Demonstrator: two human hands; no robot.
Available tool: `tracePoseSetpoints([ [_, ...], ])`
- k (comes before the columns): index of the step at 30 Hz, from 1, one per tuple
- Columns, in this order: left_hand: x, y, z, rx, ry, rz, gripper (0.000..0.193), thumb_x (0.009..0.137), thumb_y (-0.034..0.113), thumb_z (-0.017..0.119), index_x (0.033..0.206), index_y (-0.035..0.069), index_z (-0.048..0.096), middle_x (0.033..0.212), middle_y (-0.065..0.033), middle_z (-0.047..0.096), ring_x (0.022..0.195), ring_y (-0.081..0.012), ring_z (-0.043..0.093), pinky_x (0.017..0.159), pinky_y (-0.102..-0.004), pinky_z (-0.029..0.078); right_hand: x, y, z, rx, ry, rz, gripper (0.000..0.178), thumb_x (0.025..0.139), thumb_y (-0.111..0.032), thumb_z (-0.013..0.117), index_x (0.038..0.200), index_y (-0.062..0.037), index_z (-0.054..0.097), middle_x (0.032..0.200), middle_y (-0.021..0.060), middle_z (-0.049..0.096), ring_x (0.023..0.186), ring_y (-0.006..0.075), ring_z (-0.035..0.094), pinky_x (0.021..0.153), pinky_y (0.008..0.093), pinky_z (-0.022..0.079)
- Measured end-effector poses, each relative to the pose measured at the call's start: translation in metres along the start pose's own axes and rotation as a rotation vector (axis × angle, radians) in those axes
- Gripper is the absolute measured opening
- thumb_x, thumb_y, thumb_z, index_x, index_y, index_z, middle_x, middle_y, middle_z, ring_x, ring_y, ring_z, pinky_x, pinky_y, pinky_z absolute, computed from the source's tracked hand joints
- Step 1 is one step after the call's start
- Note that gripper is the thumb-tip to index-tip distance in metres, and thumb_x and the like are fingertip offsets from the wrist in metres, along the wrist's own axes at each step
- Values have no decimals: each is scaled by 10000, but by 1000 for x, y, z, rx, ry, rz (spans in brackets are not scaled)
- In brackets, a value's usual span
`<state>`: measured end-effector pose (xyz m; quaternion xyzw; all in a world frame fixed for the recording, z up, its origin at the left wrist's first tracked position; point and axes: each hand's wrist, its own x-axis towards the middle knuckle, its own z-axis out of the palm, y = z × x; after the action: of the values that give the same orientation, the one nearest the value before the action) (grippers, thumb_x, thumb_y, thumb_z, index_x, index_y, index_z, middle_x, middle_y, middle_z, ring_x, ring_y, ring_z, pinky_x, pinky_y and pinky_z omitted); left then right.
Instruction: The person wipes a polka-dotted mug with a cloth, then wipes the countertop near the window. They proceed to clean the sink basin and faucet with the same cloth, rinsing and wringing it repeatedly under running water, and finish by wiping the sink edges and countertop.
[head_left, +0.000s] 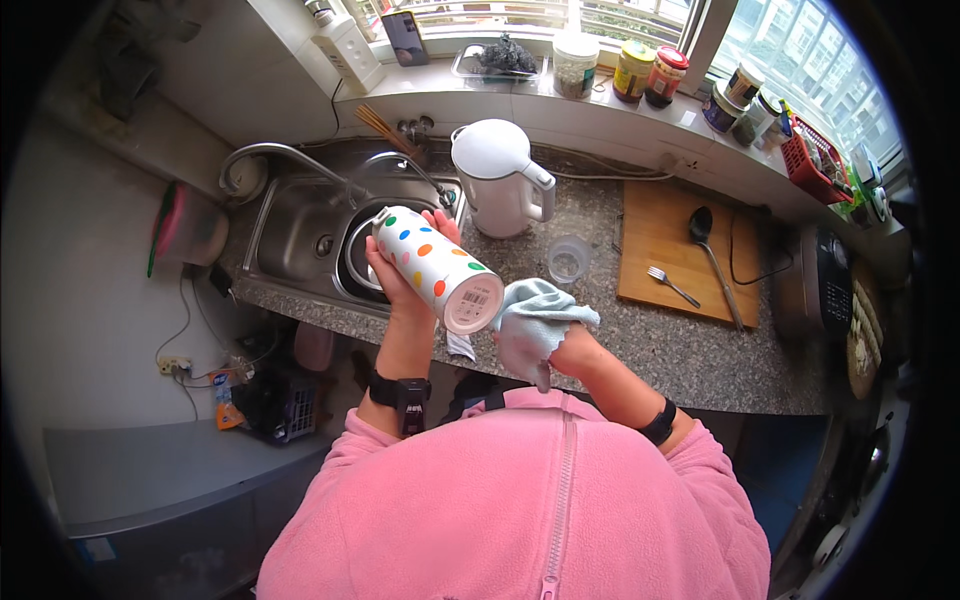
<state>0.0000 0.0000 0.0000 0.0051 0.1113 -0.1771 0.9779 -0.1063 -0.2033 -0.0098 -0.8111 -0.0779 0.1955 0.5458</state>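
Grey speckled stone countertop (655, 350) here, and I'm using the white kettle (492, 200) on it as my reference for everything. Biggest stuff first: the steel sink (285, 250) is left of the kettle, and that's where I'd expect trouble. The spotted bottle (435, 262) is held up in the air, on the near side of the kettle and a bit to its left, and only the left hand (388, 272) clearly has a grip on it. Those fingers are curled round the body, tips peeking out on the side toward the kettle. If the surface is damp (can't tell from here), imo it could slip out and clang into the sink or onto the stone.

The right hand (575, 350) is nearer me than the kettle and off to its right, fingers buried in a pale blue cloth (535, 315), so no idea if they're pinched or spread. Can't say if the cloth touches the bottle either. A loose fold might sweep the clear cup (568, 262), just right of the kettle on its near side, and tip it.

As for which way the bottle points: it's on a slant, long axis running from the kettle's left side down to its near side. Top end aims away, sinkward; the base faces back toward me.
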Motion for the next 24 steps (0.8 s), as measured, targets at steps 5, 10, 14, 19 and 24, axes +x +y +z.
tracePoseSetpoints([
  [5,6,3,-8,28,16,20,807,903,667,468,1269,-52,494,1241,-197,566,1170,-335,556,1088,-492,428,1,-42,-6,96,464,-289,939,638,-308,889,1411,17,466,1322,212,578,1207,300,595,1065,366,458],
  [10,-5,-21,16,234,110,224,770,904,714,438,1189,9,564,1106,-151,634,1004,-316,630,981,-462,496,0,-87,-20,-403,768,-788,943,587,-425,896,1266,109,517,1188,304,590,1099,481,605,1027,503,456],
  [14,-22,-40,39,282,-75,206,700,880,684,539,1182,54,581,1111,-134,628,1002,-284,632,886,-402,542,-5,-89,-20,-205,570,-756,619,625,-284,854,1107,22,615,925,215,623,846,430,628,805,436,525],
  [19,-30,-43,60,525,-182,571,797,930,712,450,1271,-3,543,1153,-147,624,1048,-274,624,947,-405,514,2,-52,-4,218,737,-683,485,817,-200,767,1219,6,590,1169,137,623,1076,234,620,954,377,506],
  [24,-43,-43,58,682,-184,656,888,918,747,447,1355,-25,492,1262,-160,590,1157,-275,592,1046,-411,468,2,-29,17,979,322,-100,597,844,-218,764,1341,-38,487,1188,93,613,1076,188,603,952,341,509],
])
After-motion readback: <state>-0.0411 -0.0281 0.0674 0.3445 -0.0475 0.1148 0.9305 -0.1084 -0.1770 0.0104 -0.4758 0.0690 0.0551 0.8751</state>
